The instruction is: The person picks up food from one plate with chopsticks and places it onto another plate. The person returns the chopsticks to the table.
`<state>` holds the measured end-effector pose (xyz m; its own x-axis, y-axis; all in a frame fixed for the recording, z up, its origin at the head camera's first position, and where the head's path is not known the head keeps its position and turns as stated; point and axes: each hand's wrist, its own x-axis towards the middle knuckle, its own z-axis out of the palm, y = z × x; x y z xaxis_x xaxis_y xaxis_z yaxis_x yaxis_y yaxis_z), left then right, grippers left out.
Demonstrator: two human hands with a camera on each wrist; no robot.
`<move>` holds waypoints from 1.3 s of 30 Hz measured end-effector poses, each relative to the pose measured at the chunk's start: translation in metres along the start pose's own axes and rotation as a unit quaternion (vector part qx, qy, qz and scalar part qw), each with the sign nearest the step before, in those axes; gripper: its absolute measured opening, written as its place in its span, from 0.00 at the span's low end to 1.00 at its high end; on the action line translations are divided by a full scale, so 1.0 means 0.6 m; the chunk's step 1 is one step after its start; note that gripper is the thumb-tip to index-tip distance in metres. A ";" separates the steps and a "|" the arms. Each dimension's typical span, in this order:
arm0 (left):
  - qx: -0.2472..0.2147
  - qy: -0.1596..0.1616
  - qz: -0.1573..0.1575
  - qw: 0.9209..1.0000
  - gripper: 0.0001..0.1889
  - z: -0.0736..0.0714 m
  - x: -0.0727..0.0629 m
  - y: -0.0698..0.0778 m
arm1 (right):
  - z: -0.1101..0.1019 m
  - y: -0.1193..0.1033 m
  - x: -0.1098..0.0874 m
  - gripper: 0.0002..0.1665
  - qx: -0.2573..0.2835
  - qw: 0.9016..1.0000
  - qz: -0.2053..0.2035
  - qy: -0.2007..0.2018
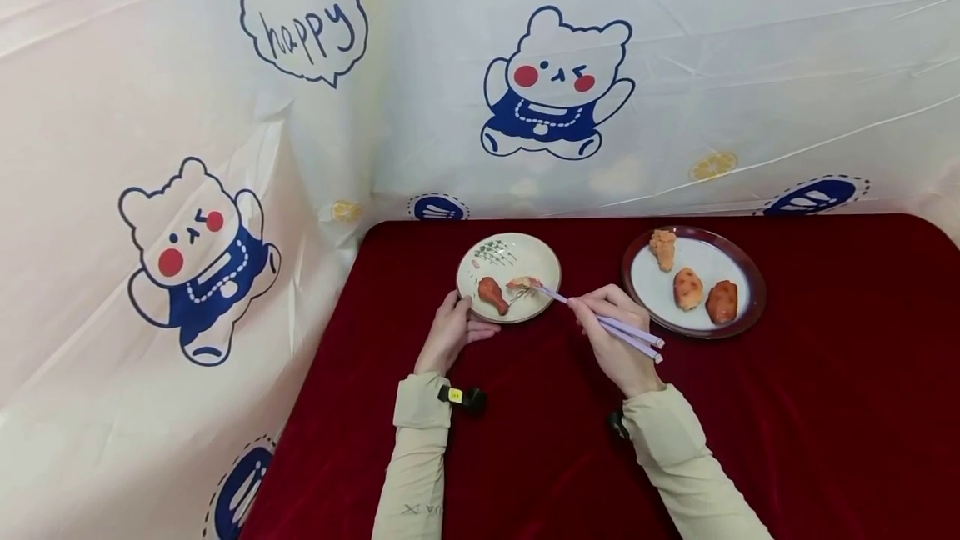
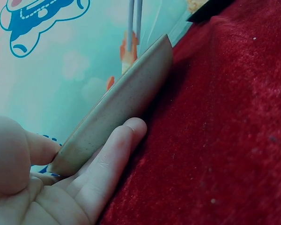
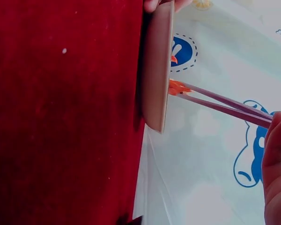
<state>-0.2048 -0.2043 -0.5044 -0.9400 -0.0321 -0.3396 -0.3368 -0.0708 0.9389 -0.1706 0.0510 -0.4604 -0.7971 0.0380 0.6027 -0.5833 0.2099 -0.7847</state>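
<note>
Head view, right side: a large dark-rimmed plate (image 1: 708, 257) bears a crumbed piece (image 1: 663, 248) and two glazed pieces (image 1: 687, 288).
Head view, left side: a small plate (image 1: 536, 252) carries a drumstick (image 1: 492, 295), with an orange-and-white piece (image 1: 522, 282) just beside it at the tips of the chopsticks (image 1: 633, 338).
Head view, left hand (image 1: 457, 328): grips the small plate by its near left rim.
Head view, right hand (image 1: 618, 336): fingers curled round the chopsticks; it lies between the plates, overlapping the large plate's near left rim.
Head view, edges: the far edge of the table (image 1: 570, 457) runs just behind both plates, against a printed backdrop (image 1: 420, 48); red cloth spreads between the forearms and right of the large plate.
Left wrist view, under the rim: thumb above and fingers beneath pinch the small plate, a hold the head view mostly hides; its wall blocks most of the food.
Right wrist view, chopstick tips: both close on the orange-and-white piece at rim height; whether it touches the plate is hidden.
Right wrist view, small plate's base: close along the cloth; contact cannot be told.
</note>
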 end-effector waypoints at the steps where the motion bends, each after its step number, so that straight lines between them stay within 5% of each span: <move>1: 0.000 0.000 0.000 1.000 0.21 0.000 0.000 0.000 | -0.001 -0.001 0.000 0.08 -0.002 1.000 0.002 -0.005; 10: -0.004 0.000 -0.003 1.000 0.20 0.003 0.005 -0.001 | -0.002 -0.038 -0.004 0.07 -0.026 0.999 0.005 -0.042; 31: 0.009 -0.028 -0.010 1.000 0.24 0.000 -0.005 0.014 | 0.000 -0.056 0.003 0.10 -0.041 0.999 0.018 -0.028; 39: 0.001 -0.006 -0.003 1.000 0.22 -0.001 0.002 -0.001 | 0.001 -0.056 0.002 0.11 -0.035 0.998 0.032 -0.030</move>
<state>-0.2058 -0.2050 -0.5056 -0.9388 -0.0207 -0.3440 -0.3419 -0.0681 0.9373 -0.1522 0.0434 -0.4335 -0.8416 -0.0055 0.5401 -0.5203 0.2766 -0.8080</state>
